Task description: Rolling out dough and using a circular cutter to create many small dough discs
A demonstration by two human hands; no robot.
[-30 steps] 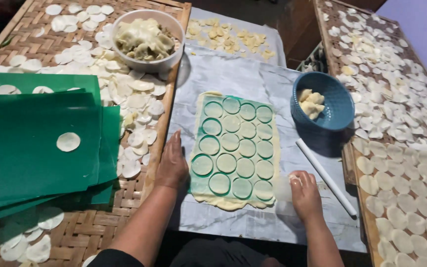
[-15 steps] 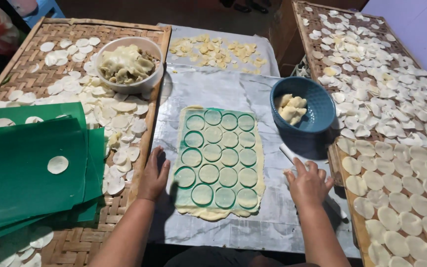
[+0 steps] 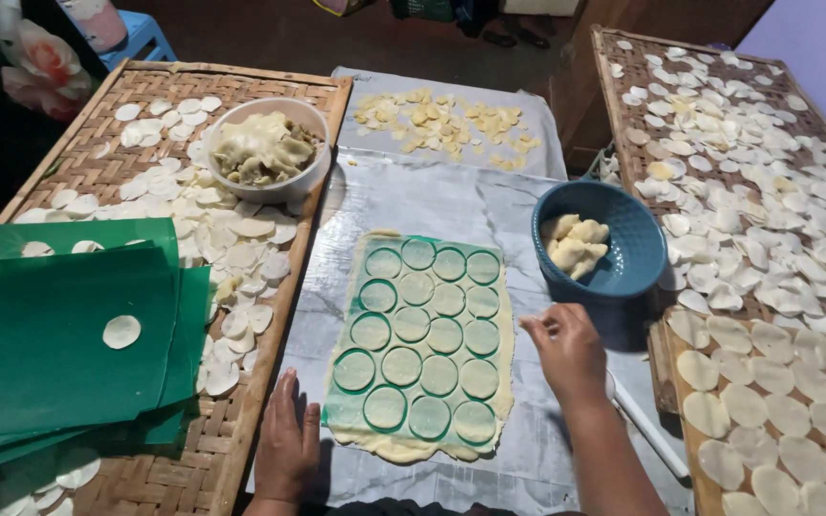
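The green cutter sheet (image 3: 423, 344) lies on rolled dough, its long axis running away from the person. The right hand (image 3: 566, 349) hovers just off the sheet's right edge, fingers loosely curled, holding nothing I can make out. The left hand (image 3: 289, 444) rests flat, fingers spread, just beside the sheet's near-left corner; the right looks nearer the middle.

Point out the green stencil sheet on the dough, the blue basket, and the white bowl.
green stencil sheet (image 3: 423, 334), head view, on a green strip between the round holes near its middle.
blue basket (image 3: 642, 250), head view, on its bare inner wall right of the dough lumps.
white bowl (image 3: 284, 184), head view, on its front rim.
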